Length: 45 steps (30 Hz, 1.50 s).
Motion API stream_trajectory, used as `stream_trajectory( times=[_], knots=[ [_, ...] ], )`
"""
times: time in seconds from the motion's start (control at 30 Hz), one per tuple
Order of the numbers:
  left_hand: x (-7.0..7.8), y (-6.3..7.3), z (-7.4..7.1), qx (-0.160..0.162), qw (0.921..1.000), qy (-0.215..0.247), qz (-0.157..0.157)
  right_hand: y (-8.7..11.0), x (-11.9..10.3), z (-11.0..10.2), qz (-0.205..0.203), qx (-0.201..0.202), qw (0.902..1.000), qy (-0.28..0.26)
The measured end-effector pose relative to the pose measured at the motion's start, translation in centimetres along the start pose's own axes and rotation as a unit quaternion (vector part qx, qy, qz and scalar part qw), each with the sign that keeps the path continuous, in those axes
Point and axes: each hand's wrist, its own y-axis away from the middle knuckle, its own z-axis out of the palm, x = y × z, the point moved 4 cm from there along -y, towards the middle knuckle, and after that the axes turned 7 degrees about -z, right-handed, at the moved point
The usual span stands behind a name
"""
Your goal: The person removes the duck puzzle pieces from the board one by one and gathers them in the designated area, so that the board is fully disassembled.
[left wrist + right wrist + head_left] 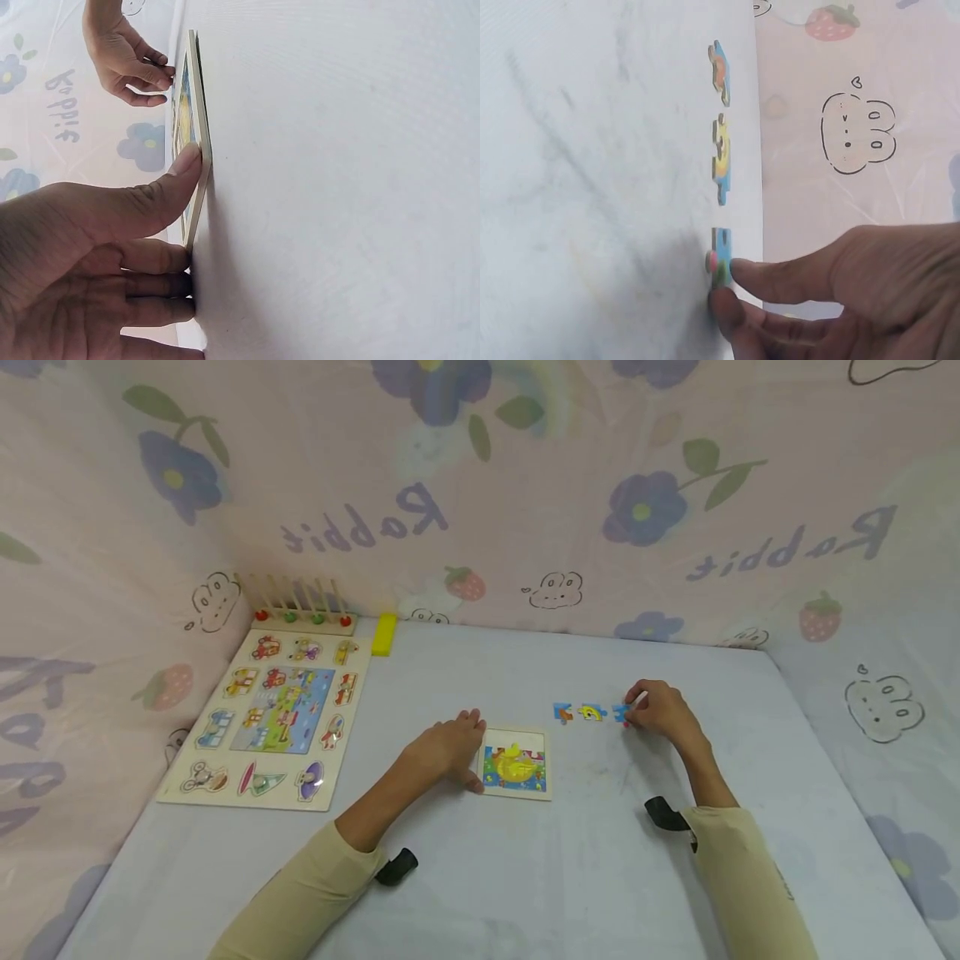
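A square wooden jigsaw tray (517, 795) with a yellow duck picture lies on the white table. My left hand (442, 750) rests along its left side; in the left wrist view the thumb (187, 161) touches the rim by a corner, and the other fingers extend fairly straight beside it. Right of the tray, my right hand (667, 717) pinches a blue puzzle piece (721, 255) with red and green marks between thumb and fingertips, close to the tabletop. Two loose pieces lie in line with it: a yellow and blue puzzle piece (592, 712) and a blue and brown puzzle piece (562, 713).
At the left lies a large wooden peg puzzle board (352, 693) with vehicle shapes. Behind it stands a wooden rack (300, 625) with upright rods and red and green beads. A yellow block (384, 635) lies beside them. A printed curtain (510, 527) borders the table.
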Motion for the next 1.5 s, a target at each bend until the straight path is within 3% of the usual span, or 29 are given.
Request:
stream_trajectory(
  times=[0.27, 0.87, 1.13, 1.5],
  knots=[
    [0.0, 0.2, -0.1, -0.007, 1.0000, 0.001, -0.005, 0.0, -0.3, 0.2, -0.002, -0.033, 0.9993, 0.014],
    [-0.2, 0.0, 0.1, 0.001, 1.0000, -0.007, -0.001, 0.2, -0.6, 0.2, -0.003, -0.021, 0.9996, 0.017],
    [-0.1, 0.0, 0.1, 0.002, 1.0000, -0.009, 0.004, 0.5, -3.2, -0.1, -0.020, -0.018, 0.9992, 0.030],
    [-0.1, 0.1, 0.1, 0.004, 1.0000, -0.004, -0.003, 1.4, -9.6, 2.0, -0.089, -0.026, 0.9955, 0.023]
  ],
)
